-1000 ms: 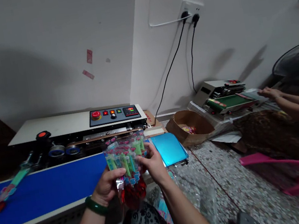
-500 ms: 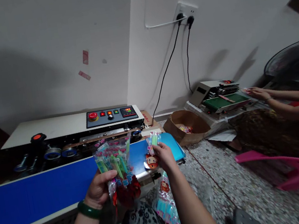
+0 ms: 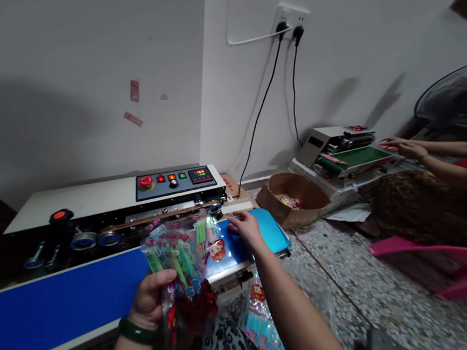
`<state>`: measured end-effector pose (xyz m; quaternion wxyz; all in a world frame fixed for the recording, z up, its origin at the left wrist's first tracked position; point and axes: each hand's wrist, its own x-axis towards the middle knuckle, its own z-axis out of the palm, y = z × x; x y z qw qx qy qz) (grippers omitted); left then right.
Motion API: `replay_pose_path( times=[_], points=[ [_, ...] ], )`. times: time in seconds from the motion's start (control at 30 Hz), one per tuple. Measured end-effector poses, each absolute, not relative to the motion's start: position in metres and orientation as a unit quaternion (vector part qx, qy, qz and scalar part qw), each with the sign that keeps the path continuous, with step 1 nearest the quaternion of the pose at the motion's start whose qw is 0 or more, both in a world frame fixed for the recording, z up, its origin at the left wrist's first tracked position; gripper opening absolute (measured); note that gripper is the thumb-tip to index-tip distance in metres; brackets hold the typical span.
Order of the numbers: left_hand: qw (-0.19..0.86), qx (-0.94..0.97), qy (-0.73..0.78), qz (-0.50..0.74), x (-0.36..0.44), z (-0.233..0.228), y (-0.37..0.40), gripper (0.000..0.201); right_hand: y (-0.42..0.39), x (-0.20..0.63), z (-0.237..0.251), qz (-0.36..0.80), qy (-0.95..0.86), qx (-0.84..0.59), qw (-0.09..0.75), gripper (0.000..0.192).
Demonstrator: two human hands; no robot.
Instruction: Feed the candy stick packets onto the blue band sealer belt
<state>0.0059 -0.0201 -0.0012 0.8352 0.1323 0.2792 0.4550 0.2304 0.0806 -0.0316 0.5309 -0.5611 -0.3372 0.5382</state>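
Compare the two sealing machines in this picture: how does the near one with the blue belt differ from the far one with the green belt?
The near sealing machine has a long blue belt; the far sealing machine has a short green belt. The near one looks much larger in view and shows a control panel with a red button and lit display; no such panel is clear on the far one. Another person's hands reach to the far machine. Both sit low, near floor level.

Co-worker's arms (image 3: 459,161) cut off at right edge; display digits (image 3: 200,173) too small to read.
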Motion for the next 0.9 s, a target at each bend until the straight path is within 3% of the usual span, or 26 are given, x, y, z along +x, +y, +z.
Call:
replay_pose_path(
  times=[0.1,0.2,0.27,0.47,0.63,0.73,0.9],
  points=[
    [0.841,0.132,0.274,0.448,0.011,-0.001,-0.021,0.051,0.054,0.214,-0.021,0.623,-0.383,-0.439,0.522,0.037],
    [0.85,0.135,0.256,0.44,0.016,0.0,-0.02,0.051,0.025,0.192,-0.013,0.718,-0.426,-0.332,0.438,0.041],
    [0.85,0.138,0.254,0.44,0.019,0.003,-0.019,0.053,0.015,0.185,-0.011,0.711,-0.419,-0.356,0.439,0.035],
    [0.801,0.161,0.296,0.495,0.015,0.006,-0.016,0.053,0.038,0.221,-0.019,0.561,-0.306,-0.529,0.558,0.032],
    [0.775,0.15,0.351,0.504,0.012,-0.002,-0.014,0.036,0.069,0.243,-0.027,0.573,-0.329,-0.586,0.469,0.016],
    [0.764,0.149,0.349,0.522,0.013,-0.002,-0.013,0.037,0.082,0.236,-0.027,0.588,-0.353,-0.585,0.434,0.016],
    [0.729,0.16,0.353,0.564,0.018,0.0,-0.009,0.04,0.068,0.21,-0.012,0.527,-0.413,-0.56,0.487,0.018]
  ],
)
